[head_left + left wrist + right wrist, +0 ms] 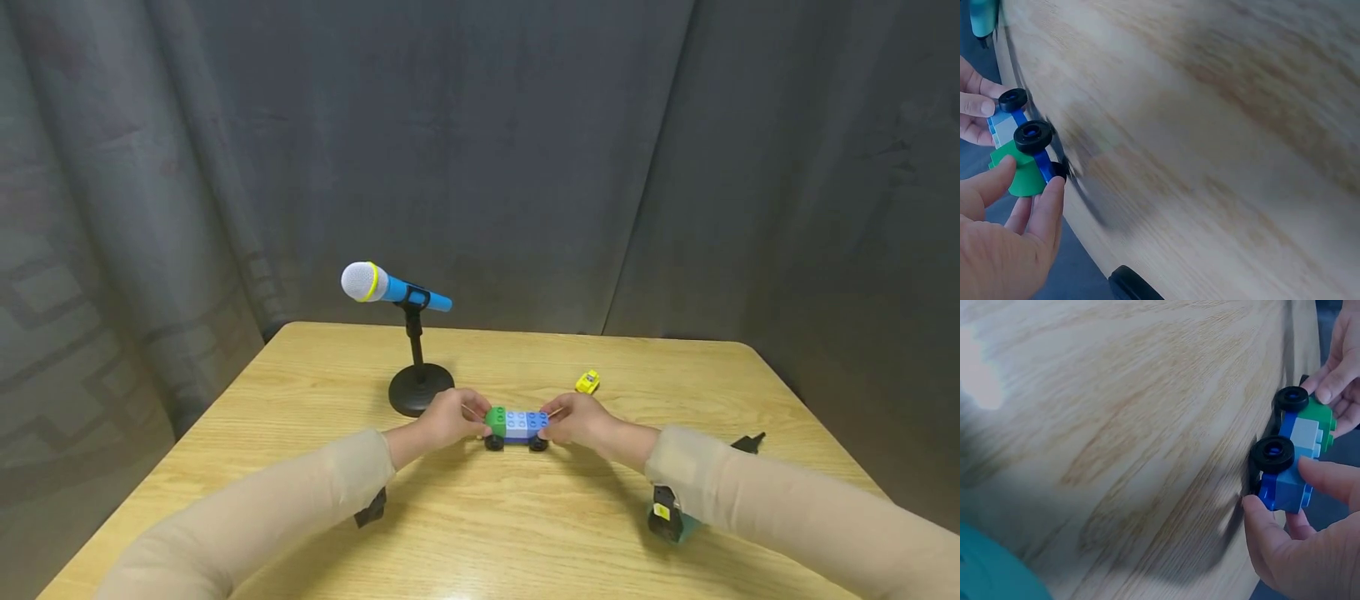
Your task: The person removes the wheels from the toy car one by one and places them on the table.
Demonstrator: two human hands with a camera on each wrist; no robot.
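Observation:
A toy car [517,425] built of blocks sits low over the table, between both hands. It has a green block at one end, a pale block in the middle, a blue block at the other end, and a dark blue base with black wheels. My left hand [455,417] pinches the green end, its thumb [999,181] against the side of the green block. My right hand [581,421] pinches the blue end, with its thumb [1325,475] on the blue block. Whether the wheels touch the table is hard to tell.
A blue microphone [405,289] stands on a black round-based stand [420,388] just beyond my left hand. A small yellow toy car [588,382] lies beyond my right hand. Under the right sleeve is a teal and black object [997,569], mostly hidden in the head view.

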